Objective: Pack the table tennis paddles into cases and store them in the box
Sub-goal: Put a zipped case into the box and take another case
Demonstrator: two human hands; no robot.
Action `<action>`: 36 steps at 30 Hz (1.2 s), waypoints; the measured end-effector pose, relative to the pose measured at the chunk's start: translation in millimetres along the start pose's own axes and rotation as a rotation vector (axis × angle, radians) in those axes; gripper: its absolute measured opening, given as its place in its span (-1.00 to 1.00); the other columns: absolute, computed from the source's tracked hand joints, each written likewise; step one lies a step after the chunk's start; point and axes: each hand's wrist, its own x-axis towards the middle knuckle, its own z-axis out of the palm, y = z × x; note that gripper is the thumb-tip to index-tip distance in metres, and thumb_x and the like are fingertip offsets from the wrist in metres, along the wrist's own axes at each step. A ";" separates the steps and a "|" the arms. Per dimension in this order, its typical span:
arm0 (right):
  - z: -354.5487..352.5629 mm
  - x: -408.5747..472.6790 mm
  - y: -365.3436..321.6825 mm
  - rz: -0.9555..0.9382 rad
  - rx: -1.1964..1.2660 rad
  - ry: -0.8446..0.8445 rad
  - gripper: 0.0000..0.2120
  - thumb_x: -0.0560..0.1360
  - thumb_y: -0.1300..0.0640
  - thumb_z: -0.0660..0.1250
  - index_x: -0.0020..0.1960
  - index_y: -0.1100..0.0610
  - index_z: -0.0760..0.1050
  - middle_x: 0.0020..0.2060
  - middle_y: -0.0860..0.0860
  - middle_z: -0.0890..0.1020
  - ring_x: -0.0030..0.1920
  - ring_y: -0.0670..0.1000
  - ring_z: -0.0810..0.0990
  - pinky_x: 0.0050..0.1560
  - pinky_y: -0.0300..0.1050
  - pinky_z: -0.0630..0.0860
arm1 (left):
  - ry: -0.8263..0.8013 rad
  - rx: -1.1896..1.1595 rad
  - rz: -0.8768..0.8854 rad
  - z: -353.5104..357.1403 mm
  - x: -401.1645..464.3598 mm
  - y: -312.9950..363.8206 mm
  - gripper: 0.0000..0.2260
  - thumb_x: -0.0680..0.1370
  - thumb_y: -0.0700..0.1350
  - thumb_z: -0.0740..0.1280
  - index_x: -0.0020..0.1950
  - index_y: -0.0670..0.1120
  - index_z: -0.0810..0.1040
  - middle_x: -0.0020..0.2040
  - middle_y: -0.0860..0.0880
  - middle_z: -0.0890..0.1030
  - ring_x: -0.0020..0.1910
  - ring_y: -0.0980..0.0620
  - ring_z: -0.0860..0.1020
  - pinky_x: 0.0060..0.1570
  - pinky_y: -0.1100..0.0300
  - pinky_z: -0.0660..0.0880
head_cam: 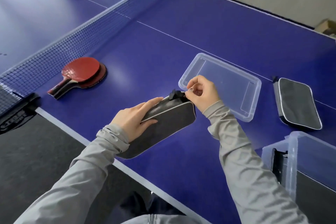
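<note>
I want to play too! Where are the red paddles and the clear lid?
stacked red rubber paddles (81, 70), head view, top blade face.
clear plastic lid (225, 80), head view, flat middle panel.

long grey sleeves – bunched at both wrists – dark trousers.

Both arms in grey sleeves reached forward. The left hand lay palm-down with fingers mostly straight and the thumb tucked underneath, gripping. The right hand sat a bit further out, wrist bent, fingers curled, thumb and fingertips pinched together.
</note>
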 end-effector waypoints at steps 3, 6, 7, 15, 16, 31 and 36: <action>-4.2 13.7 7.6 0.032 0.019 0.016 -0.69 0.34 0.35 0.38 -0.35 -0.05 0.44 -0.41 -0.12 0.54 -0.37 -0.07 0.49 -0.20 -0.22 0.46 | -0.042 -0.027 0.008 0.2 19.5 -7.3 -0.45 0.52 0.11 0.29 0.37 0.40 0.04 0.26 0.26 0.49 0.06 0.01 0.58 -0.04 0.15 0.49; -7.6 22.2 16.7 0.070 0.031 0.054 -0.72 0.35 0.33 0.39 -0.34 -0.03 0.47 -0.38 -0.04 0.58 -0.31 -0.01 0.53 -0.18 -0.20 0.49 | -0.062 -0.087 0.003 -0.1 35.2 -15.0 -0.44 0.50 0.11 0.33 0.34 0.41 0.09 0.23 0.25 0.52 0.09 0.04 0.57 0.02 0.13 0.50; -9.0 24.8 20.0 0.084 0.029 0.077 -0.72 0.35 0.33 0.39 -0.34 -0.02 0.48 -0.38 -0.01 0.58 -0.31 0.00 0.53 -0.18 -0.19 0.49 | -0.075 -0.119 0.002 -0.5 41.6 -18.8 -0.45 0.49 0.11 0.34 0.34 0.41 0.11 0.20 0.24 0.54 0.08 0.04 0.57 0.04 0.12 0.50; -12.1 36.5 32.6 0.287 0.050 0.310 -0.74 0.36 0.32 0.43 -0.34 -0.01 0.52 -0.40 -0.05 0.59 -0.33 -0.01 0.53 -0.17 -0.06 0.54 | -0.163 -0.585 0.008 -15.4 88.8 -64.1 -0.46 0.43 -0.11 0.47 0.26 0.32 0.36 -0.11 0.17 0.62 -0.10 0.16 0.60 0.06 0.31 0.47; -9.4 38.0 32.5 0.313 0.054 0.330 -0.74 0.36 0.33 0.43 -0.34 -0.01 0.52 -0.40 -0.05 0.59 -0.33 0.00 0.54 -0.17 -0.07 0.54 | -0.154 -0.626 0.014 -20.1 95.1 -71.9 -0.47 0.42 -0.12 0.47 0.26 0.29 0.38 -0.16 0.12 0.61 -0.15 0.15 0.59 0.02 0.34 0.47; 51.1 30.4 20.8 0.506 0.042 0.575 -0.76 0.40 0.32 0.38 -0.30 0.01 0.53 -0.41 0.01 0.58 -0.31 0.09 0.56 -0.15 -0.02 0.58 | -0.283 -1.232 -0.481 -41.0 151.0 -147.3 -0.63 0.45 -0.24 0.41 0.21 0.04 0.53 -0.17 -0.05 0.71 -0.27 0.03 0.66 -0.34 0.23 0.57; 63.9 21.3 13.8 0.470 -0.101 0.557 -0.82 0.38 0.34 0.39 -0.28 0.08 0.54 -0.44 -0.04 0.56 -0.39 0.00 0.50 -0.24 -0.32 0.50 | -0.281 -1.213 -0.593 -34.6 151.4 -151.1 -0.63 0.43 -0.15 0.44 0.21 0.07 0.53 -0.17 -0.05 0.71 -0.24 0.00 0.67 -0.30 0.19 0.58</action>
